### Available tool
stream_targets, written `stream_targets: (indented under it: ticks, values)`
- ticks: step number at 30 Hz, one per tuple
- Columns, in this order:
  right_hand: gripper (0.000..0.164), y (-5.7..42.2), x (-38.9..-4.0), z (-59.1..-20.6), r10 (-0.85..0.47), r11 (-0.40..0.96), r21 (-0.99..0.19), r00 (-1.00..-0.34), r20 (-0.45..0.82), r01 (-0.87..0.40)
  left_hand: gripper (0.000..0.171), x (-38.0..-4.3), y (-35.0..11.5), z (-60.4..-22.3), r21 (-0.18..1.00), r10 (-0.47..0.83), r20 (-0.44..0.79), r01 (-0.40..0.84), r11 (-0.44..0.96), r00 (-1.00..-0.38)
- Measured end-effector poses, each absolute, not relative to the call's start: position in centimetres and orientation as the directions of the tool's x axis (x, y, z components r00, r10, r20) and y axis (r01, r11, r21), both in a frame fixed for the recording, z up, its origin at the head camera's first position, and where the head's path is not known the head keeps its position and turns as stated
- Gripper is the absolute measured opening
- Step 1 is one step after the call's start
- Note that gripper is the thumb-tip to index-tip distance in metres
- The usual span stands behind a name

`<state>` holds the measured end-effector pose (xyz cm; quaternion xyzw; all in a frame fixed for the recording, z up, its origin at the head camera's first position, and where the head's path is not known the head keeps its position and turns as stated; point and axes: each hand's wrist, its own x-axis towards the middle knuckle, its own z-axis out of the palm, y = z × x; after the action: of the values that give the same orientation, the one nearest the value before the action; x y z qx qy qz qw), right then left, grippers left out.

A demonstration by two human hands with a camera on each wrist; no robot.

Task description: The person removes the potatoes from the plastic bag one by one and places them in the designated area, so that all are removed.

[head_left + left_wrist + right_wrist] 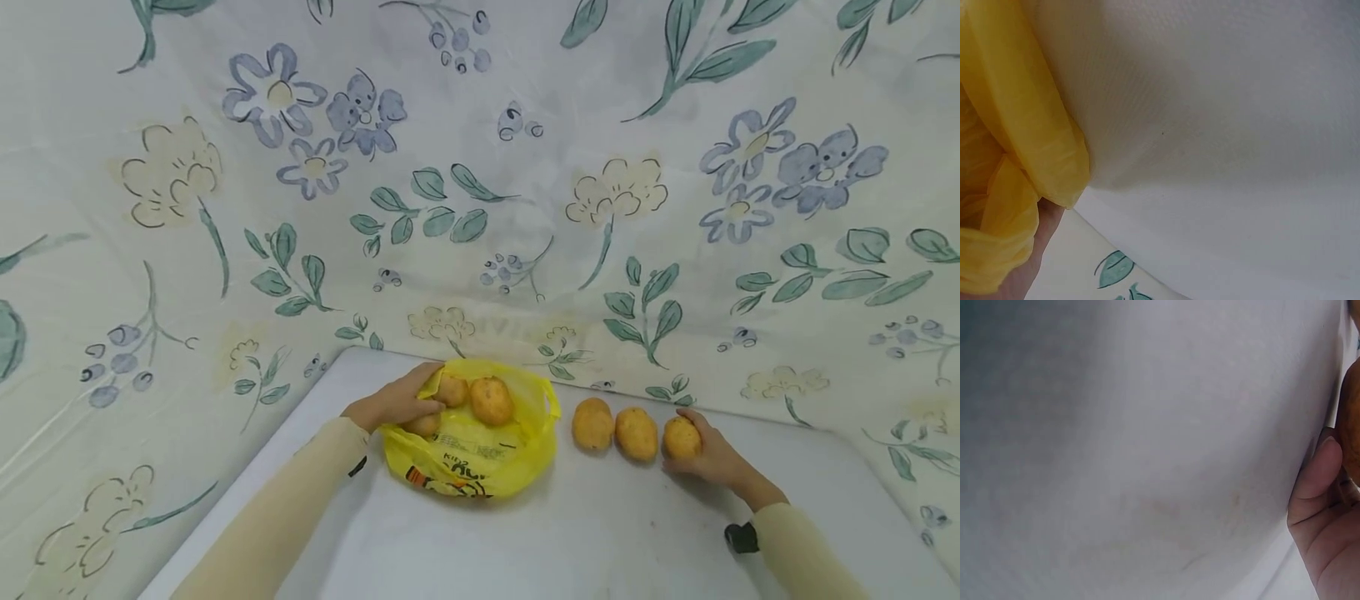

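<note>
A yellow plastic bag (480, 454) with printing lies with its mouth spread wide on the white table, and three potatoes (492, 401) show inside it. At its left rim my left hand (401, 400) grips the bag's edge, fingers beside the potatoes there. In the left wrist view, folds of the yellow bag (1054, 144) cover most of that hand. To the right of the bag, my right hand (708, 454) holds a potato (681, 437) between thumb and fingers, at the end of a short row. The right wrist view catches the thumb against that potato (1350, 425).
Two more potatoes, one nearer the bag (592, 424) and one in the middle (637, 434), lie close together between bag and right hand. Behind the white table (585, 533) hangs a floral cloth (525, 208), which meets the table's back edge.
</note>
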<state>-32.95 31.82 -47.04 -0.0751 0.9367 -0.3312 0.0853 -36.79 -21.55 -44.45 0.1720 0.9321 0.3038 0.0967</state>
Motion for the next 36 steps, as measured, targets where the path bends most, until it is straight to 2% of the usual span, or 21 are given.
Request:
stream_targets:
  ticks: [24, 36]
  values:
    - [0.105, 31.58, -33.07, -46.35, -0.17, 0.765, -0.643, -0.971, -0.17, -0.021, 0.08, -36.99, -21.67, -44.15, 0.596, 0.369, -0.11, 0.236, 0.768, -0.923]
    - [0.1, 31.76, -33.66, -46.93, -0.154, 0.79, -0.613, -0.973, -0.171, -0.017, 0.08, -36.79, -21.47, -43.94, 0.601, 0.365, -0.114, 0.228, 0.766, -0.924]
